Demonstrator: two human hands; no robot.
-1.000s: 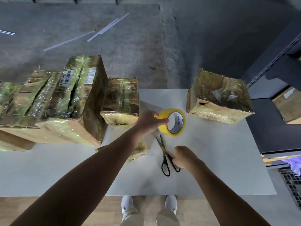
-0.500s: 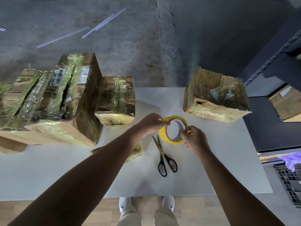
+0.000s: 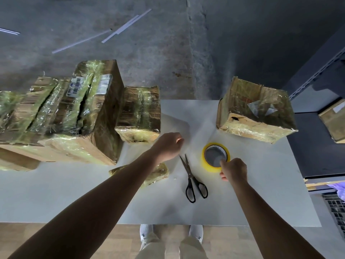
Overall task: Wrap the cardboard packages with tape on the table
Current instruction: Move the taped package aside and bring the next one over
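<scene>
- Head view: the right hand (image 3: 234, 170) grips the near edge of the yellow tape roll (image 3: 215, 157), which lies flat on the white table (image 3: 261, 193), right of middle.
- The left hand (image 3: 168, 146) has curled fingers; I cannot tell if it holds anything.
- Black scissors (image 3: 194, 176) lie between the hands.
- Shiny cardboard packages (image 3: 139, 114) sit left and upper right.

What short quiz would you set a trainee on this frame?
1. True or false: a hand is holding the scissors.
2. Which hand grips the yellow tape roll? A left, B right, C both.
3. Fill in: the flat package is partly hidden by the ___ forearm.
Key: 1 false; 2 B, the right hand; 3 left.
</scene>
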